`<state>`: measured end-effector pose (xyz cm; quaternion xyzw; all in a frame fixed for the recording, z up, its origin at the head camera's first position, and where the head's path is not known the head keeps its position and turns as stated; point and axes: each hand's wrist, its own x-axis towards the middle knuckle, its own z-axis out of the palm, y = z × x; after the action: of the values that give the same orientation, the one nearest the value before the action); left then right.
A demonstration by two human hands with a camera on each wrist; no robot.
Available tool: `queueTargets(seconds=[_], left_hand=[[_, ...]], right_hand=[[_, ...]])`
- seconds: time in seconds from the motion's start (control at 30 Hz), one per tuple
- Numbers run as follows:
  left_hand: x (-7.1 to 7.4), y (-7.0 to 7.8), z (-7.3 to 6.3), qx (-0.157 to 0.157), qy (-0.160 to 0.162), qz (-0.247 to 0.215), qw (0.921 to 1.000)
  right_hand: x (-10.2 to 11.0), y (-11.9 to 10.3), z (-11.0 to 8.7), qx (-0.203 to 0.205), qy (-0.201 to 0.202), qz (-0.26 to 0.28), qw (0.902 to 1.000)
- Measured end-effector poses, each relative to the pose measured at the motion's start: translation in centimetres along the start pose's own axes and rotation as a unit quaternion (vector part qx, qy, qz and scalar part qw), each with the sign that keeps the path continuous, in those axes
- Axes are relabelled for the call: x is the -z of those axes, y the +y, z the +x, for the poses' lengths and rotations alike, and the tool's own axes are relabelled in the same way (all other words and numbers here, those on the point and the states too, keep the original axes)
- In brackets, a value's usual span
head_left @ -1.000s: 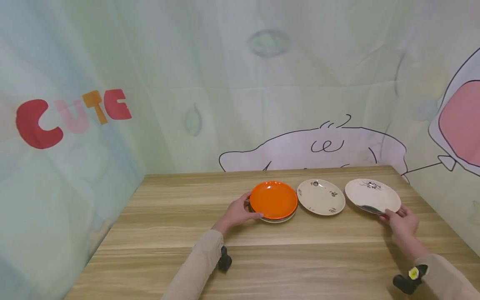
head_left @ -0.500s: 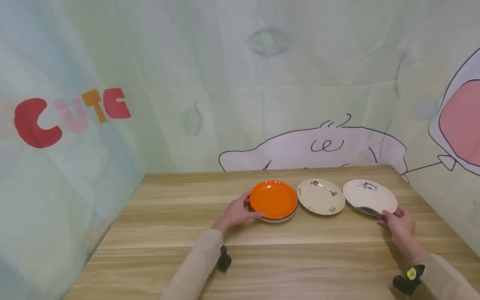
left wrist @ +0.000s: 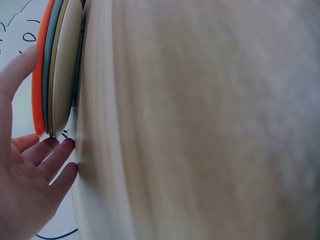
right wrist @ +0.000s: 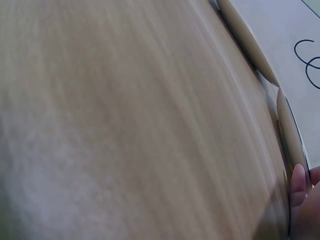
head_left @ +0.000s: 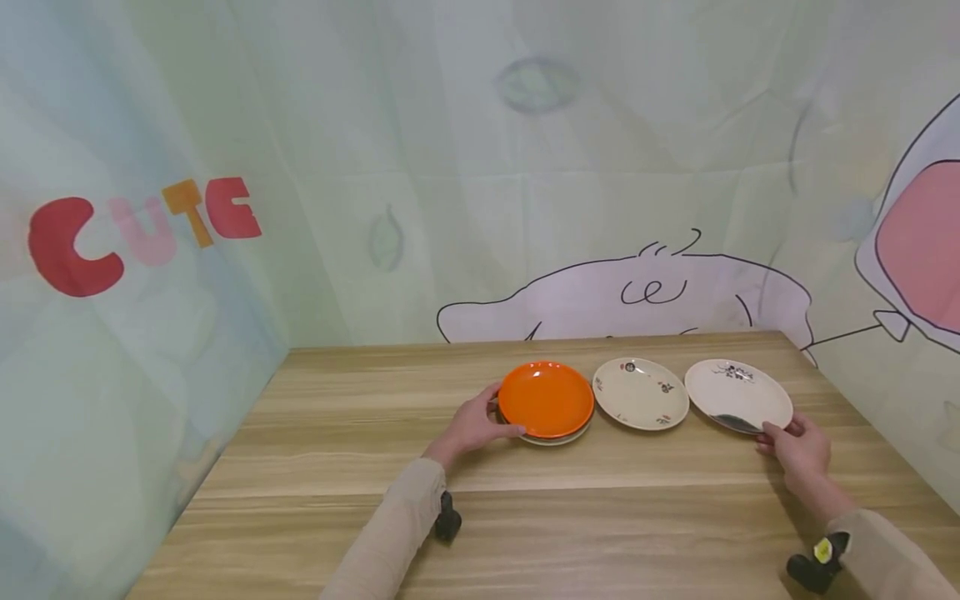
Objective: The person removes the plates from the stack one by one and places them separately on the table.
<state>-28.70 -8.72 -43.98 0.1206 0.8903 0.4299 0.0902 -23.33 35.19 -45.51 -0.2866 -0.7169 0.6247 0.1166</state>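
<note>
An orange plate [head_left: 546,400] tops a stack of several plates; teal, tan and cream edges show below it in the left wrist view. My left hand [head_left: 474,426] rests against the stack's near left side, its thumb at the orange rim and its fairly straight fingers [left wrist: 55,158] spread by the plate edges. At the far right lies a white plate [head_left: 738,392] with a dark sprig pattern and a dark patch near its front rim. My right hand [head_left: 802,454] pinches that plate's near right rim, thumb on top and fingers beneath.
Between the stack and the white plate sits a cream plate [head_left: 640,398] with small floral motifs, nearly touching the white plate. All are on a wood-grain table [head_left: 360,433] near its back edge. A printed curtain [head_left: 360,250] hangs right behind the table.
My right hand has shifted the white plate slightly left, closer to the cream plate, and its rim has come down a little. The left hand and the stack stay put.
</note>
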Motion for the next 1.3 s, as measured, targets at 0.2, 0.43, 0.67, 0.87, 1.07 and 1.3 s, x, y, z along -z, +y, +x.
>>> queueTargets(seconds=[0.2, 0.43, 0.67, 0.87, 1.07, 1.3], left_hand=[[0.0, -0.1, 0.0, 0.0, 0.0, 0.0, 1.0], [-0.1, -0.1, 0.1, 0.001, 0.0, -0.002, 1.0], [-0.2, -0.3, 0.2, -0.001, 0.005, 0.006, 1.0], [-0.2, -0.4, 0.3, 0.001, 0.006, 0.008, 0.9999], [-0.2, -0.5, 0.4, 0.005, 0.004, 0.007, 1.0], [-0.2, -0.6, 0.3, 0.006, 0.004, 0.002, 1.0]], right_hand=[[0.0, 0.0, 0.0, 0.002, 0.001, -0.008, 1.0], [0.0, 0.0, -0.1, 0.004, 0.004, -0.011, 0.9999], [0.1, -0.2, -0.4, 0.006, 0.022, -0.041, 0.9989], [0.4, -0.5, -0.5, 0.013, 0.057, -0.074, 0.9956], [0.6, -0.8, -0.4, 0.026, 0.065, -0.063, 0.9956], [-0.1, -1.3, -0.5, 0.061, 0.036, -0.063, 0.9955]])
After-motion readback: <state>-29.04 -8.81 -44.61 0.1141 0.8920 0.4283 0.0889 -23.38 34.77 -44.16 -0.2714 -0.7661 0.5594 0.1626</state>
